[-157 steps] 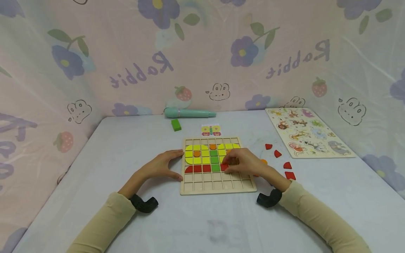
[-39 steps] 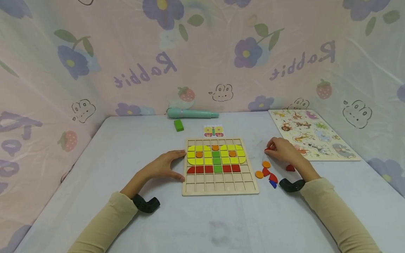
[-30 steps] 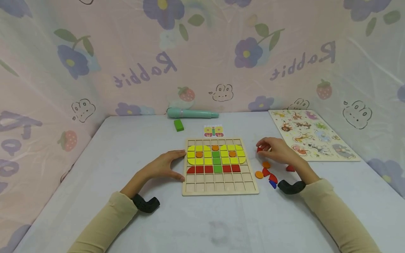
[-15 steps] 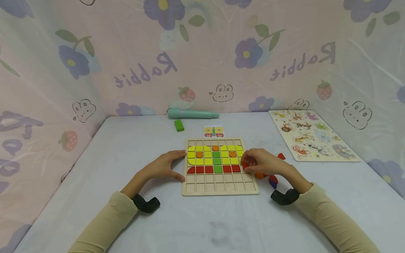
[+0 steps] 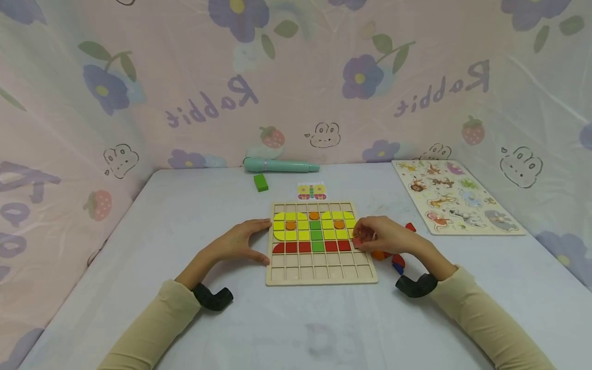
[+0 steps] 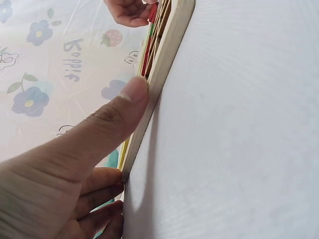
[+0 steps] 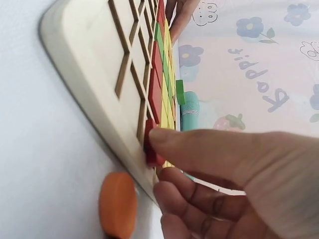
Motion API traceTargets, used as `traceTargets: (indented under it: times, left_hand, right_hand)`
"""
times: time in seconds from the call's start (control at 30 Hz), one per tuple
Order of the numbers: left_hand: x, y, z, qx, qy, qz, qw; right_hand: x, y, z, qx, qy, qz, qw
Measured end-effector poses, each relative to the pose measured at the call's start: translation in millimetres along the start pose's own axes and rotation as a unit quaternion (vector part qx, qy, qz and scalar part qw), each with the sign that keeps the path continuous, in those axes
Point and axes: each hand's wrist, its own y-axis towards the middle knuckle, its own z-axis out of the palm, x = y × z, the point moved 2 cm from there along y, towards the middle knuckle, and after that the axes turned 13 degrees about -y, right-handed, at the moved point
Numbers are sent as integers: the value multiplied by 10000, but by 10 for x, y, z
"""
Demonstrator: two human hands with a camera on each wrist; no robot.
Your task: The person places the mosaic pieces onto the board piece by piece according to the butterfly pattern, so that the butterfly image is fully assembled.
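Note:
A wooden grid board (image 5: 319, 276) bears yellow, green, orange and red tiles in a butterfly pattern. With its fingertips my right hand (image 5: 386, 237) pinches a red tile (image 7: 152, 144) at the right end of the red row; the right wrist view shows it slightly tilted over its cell, partly hidden by the thumb. My left hand (image 5: 238, 241) rests its thumb and fingers, spread apart, against the board's left edge. In the left wrist view the thumb (image 6: 134, 92) touches the rim. A small butterfly picture card (image 5: 312, 191) lies behind the board.
Right of the board lie an orange disc (image 5: 378, 255), red pieces (image 5: 399, 260) and a blue piece (image 5: 398, 269), partly behind the right hand. An animal puzzle board (image 5: 458, 198) is at the back right. A teal pen-like stick (image 5: 279, 165) and green block (image 5: 261, 183) lie behind.
My right hand set down a red tile, picked up another among the loose pieces and carried it left to the row's right end. The left hand stayed at the board's edge.

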Motion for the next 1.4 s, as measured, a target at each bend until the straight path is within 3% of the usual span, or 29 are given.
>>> traceTargets:
  times: [0.37,1.03,1.2,1.3,1.4]
  left_hand:
    - [7,0,-1,-13,35,22,10000]
    - [-11,1,0,37,59,-63,10000]
    - [-23,3,-1,51,89,-56,9999]
    - [-31,-3,-5,41,93,-41,9999]
    - [-25,-11,-9,28,90,-54,9999]
  right_hand:
    - [38,-2,-13,93,192,-53,9998]
    - [66,-10,-35,44,-58,56,10000]
    - [-19,-141,-247,-413,-293,160,9986]
    - [-156,-292,-379,-813,-524,305,9948]
    - [-340,-463,-432,-949,-700,621,9911]
